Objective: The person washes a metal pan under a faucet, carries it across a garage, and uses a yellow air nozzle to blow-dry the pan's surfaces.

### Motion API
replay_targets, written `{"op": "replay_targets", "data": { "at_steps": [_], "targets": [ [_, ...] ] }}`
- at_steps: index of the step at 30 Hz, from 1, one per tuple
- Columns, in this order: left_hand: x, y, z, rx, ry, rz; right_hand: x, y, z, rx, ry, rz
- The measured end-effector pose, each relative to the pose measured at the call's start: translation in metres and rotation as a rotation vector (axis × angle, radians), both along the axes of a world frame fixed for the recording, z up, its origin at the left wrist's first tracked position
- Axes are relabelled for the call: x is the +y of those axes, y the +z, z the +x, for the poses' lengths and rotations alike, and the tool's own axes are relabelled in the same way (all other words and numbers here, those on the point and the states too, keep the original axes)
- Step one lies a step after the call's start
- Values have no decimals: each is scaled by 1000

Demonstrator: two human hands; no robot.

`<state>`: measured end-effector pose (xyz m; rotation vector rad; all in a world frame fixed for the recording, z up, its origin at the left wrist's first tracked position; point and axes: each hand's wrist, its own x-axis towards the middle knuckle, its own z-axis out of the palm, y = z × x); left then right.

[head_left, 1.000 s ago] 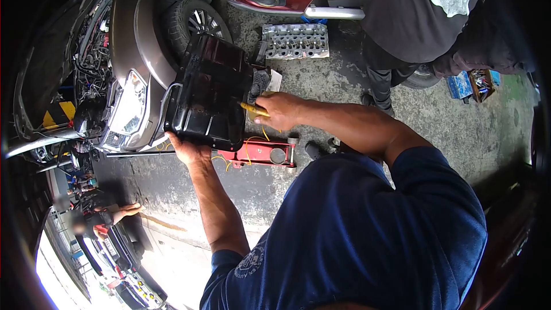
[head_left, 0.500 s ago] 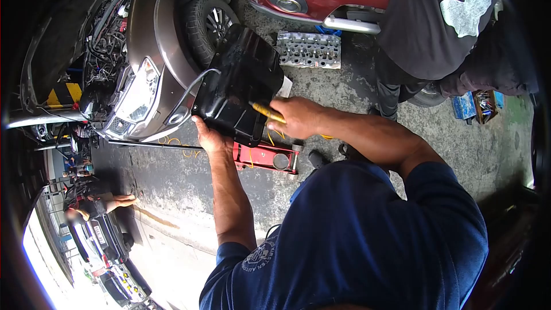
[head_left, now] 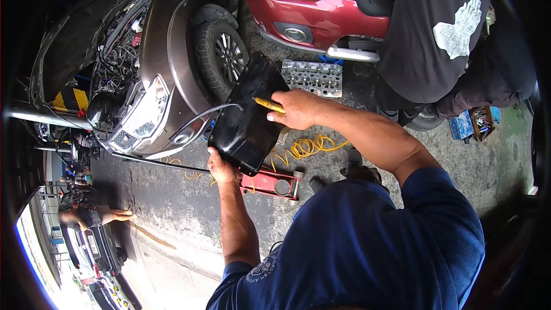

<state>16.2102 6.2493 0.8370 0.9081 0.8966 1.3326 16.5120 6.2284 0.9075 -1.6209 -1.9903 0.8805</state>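
Note:
I hold a black metal pan [head_left: 248,116], tilted, out in front of me above the floor. My left hand [head_left: 222,169] grips its lower near corner from below. My right hand [head_left: 294,109] is closed around a yellow-handled tool [head_left: 268,104] whose tip lies against the pan's upper right side. The inside of the pan looks dark and glossy.
A brown car [head_left: 150,74] with its bonnet open stands at left, a red car [head_left: 313,6] behind. A red floor jack [head_left: 270,182], a coiled yellow hose [head_left: 305,147] and a grey cylinder head [head_left: 313,77] lie on the concrete. Another person in a black shirt [head_left: 436,34] stands at right.
The pan has turned more edge-on and shifted right and lower in view. My right hand rose to its upper edge with the tool. The view has tilted up, showing the yellow hose.

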Motion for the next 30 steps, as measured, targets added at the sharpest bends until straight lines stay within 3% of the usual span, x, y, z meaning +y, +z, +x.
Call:
{"op": "replay_targets", "data": {
  "at_steps": [6, 9, 13, 17, 24, 25, 26, 27, 30],
  "targets": [
    [-2, -7, -19, 10, -35, 52, 60, -23, 55, -52, -228, -55],
    [0, -7, -22, 8, -46, 45, 49, -31, 47, 18, -107, -16],
    [0, -7, -23, 12, -8, -12, 49, -46, 51, 29, -189, -69],
    [2, -1, -9, -47, 73, -33, 12, -49, 25, 137, 11, -124],
    [13, -19, -10, 124, 42, -57, -36, -18, -29, 201, 323, -52],
    [19, -33, -14, 135, 59, -49, -36, -24, -32, 218, 328, 13],
    [13, -14, 5, 150, 166, -76, -36, -24, -32, 204, 322, 33],
    [24, -51, -14, 239, 169, -57, -30, -9, -33, 119, 345, -109],
    [10, -24, 2, 344, 169, -23, -25, -7, -36, 270, 290, -107]
  ]
}}
